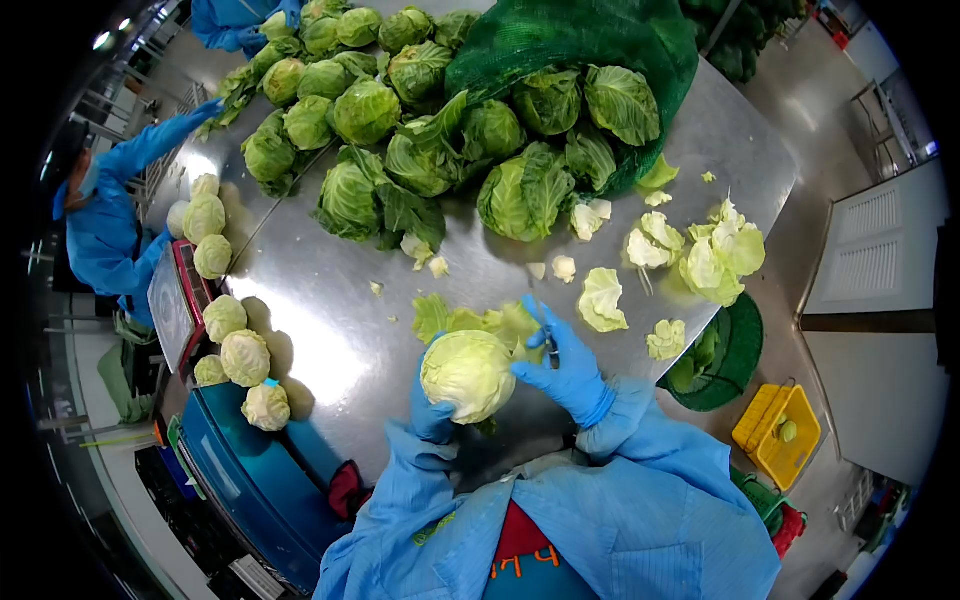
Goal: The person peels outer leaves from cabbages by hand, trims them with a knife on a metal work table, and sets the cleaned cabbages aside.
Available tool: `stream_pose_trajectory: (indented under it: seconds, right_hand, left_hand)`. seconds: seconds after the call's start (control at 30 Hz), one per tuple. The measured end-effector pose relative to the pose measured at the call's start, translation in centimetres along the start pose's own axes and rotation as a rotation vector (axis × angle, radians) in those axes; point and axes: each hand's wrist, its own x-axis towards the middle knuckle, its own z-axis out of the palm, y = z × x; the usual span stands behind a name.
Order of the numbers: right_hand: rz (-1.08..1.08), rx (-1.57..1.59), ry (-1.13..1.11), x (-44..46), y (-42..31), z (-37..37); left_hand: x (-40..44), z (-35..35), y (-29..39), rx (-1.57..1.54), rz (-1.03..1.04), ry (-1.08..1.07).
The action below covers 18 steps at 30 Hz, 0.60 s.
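Observation:
My left hand [431, 408], in a blue glove, cups a pale, trimmed cabbage [468, 377] from its left side and underneath. To the right of it, my gloved right hand [568, 368] has its thumb close to the cabbage and its index finger raised. A small dark tool [552, 350], which looks like a knife, lies in the right hand's grip; most of it is hidden by the fingers. Loose green leaves [455, 318] lie on the metal table [400, 280] just beyond the cabbage.
Untrimmed cabbages [367, 112] and a green mesh sack [560, 40] fill the far side. Peeled cabbages [245, 357] line the left, near a scale [177, 305] and a co-worker [112, 220]. Leaf scraps [722, 255], a green basket [735, 355] and a yellow crate [775, 435] are right.

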Motion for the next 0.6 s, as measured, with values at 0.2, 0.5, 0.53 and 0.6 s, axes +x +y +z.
stream_pose_trajectory:
  seconds: [0.2,0.5,0.53,0.6]
  right_hand:
    - [-0.010,0.373,-0.163,0.7,0.6,0.4]
    - [-0.175,-0.455,0.168,1.6,-0.5,-7.6]
    - [-0.183,-0.318,0.052,0.8,-1.2,-8.0]
    - [-0.172,0.049,-0.110,-1.4,-2.9,-7.9]
  left_hand:
    - [0.1,0.2,-0.3,-0.097,-0.180,-0.009]
    - [-0.5,1.7,-0.6,0.302,-0.171,-0.205]
    - [-0.7,1.9,-1.1,0.352,-0.144,-0.214]
    - [-0.9,2.8,-1.9,0.452,-0.090,-0.237]
